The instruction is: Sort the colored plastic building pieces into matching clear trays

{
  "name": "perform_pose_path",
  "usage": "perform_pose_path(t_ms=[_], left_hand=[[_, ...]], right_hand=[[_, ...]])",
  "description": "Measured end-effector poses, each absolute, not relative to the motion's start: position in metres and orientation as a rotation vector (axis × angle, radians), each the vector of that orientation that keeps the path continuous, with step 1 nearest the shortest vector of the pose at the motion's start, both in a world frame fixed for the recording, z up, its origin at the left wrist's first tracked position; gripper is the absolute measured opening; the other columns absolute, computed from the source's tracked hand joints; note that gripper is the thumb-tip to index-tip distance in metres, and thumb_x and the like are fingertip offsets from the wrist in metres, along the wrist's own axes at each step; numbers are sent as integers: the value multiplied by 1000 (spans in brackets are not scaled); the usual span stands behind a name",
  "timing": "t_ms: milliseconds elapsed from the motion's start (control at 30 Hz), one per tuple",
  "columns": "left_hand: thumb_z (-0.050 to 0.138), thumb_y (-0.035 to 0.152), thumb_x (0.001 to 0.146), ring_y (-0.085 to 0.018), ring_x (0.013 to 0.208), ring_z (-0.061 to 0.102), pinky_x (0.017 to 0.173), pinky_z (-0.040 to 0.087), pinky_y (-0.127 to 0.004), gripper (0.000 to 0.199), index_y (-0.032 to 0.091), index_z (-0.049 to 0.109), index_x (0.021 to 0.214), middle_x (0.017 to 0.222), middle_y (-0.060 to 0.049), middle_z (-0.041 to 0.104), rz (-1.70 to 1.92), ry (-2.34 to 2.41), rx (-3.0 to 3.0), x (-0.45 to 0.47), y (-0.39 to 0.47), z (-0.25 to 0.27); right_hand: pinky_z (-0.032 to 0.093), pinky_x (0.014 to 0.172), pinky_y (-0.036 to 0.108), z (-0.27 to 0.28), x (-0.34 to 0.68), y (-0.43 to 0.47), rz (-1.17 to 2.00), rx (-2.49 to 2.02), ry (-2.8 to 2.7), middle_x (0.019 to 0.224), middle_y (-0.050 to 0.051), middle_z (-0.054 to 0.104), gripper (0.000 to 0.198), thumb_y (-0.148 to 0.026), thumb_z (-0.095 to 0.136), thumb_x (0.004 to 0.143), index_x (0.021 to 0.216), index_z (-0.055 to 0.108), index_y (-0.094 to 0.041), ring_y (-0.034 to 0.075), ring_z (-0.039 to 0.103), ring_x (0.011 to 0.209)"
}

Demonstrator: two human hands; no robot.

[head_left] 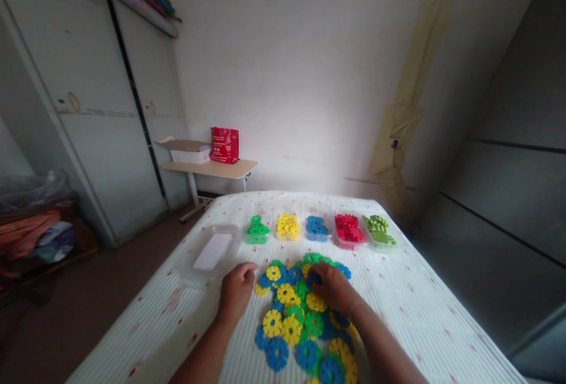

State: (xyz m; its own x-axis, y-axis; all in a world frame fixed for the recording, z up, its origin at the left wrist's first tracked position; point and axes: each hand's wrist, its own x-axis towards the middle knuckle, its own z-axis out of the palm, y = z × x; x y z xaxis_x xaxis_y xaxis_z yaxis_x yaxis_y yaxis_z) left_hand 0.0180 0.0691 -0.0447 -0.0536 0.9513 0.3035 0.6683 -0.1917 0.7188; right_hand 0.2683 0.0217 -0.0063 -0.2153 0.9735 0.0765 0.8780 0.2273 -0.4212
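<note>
The counter (424, 313) bears the disc pile (309, 320) between the hands and nearer the body, probably for easy reach; five tubs (351, 246) stand beyond them, seemingly keeping colours apart. Hands apart, the left hand (237, 287) curls beside the pile, while the right hand (332, 285) dips fingers into it, both grips unclear.

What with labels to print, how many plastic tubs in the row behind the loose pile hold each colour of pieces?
Tub of green pieces: 1
Tub of yellow pieces: 1
Tub of blue pieces: 1
Tub of red pieces: 1
Tub of light green pieces: 1
Total: 5
</note>
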Motion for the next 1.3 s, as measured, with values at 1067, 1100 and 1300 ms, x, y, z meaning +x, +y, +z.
perform_pose_path(t_ms=[1067, 1100, 1300], left_hand=[[41, 19, 75, -13, 65, 63, 64, 47, -22, 28, 18, 67, 84, 75, -2, 71, 1130, 1694, 1838, 18, 69, -46], [41, 19, 75, -13, 66, 63, 65, 47, -22, 28, 18, 67, 85, 76, -2, 71, 1127, 1694, 1836, 18, 69, -46], [42, 18, 75, -14, 79, 64, 75, 47, -24, 26, 19, 67, 82, 85, -2, 71, 1157, 1675, 1860, 18, 71, -49]], right_hand=[[38, 62, 23, 15, 220, 49, 375, -1847, -2162, 85, 7, 65, 27, -14, 58, 62, 88, 64, -17, 18, 60, 77], [37, 60, 21, 16, 222, 50, 390, -1834, -2139, 79, 5, 65, 23, -13, 59, 61, 83, 64, -18, 16, 59, 74], [39, 58, 21, 40, 258, 85, 299, -1878, -1871, 74, 6, 66, 17, -15, 56, 67, 82, 64, -14, 14, 58, 67]])
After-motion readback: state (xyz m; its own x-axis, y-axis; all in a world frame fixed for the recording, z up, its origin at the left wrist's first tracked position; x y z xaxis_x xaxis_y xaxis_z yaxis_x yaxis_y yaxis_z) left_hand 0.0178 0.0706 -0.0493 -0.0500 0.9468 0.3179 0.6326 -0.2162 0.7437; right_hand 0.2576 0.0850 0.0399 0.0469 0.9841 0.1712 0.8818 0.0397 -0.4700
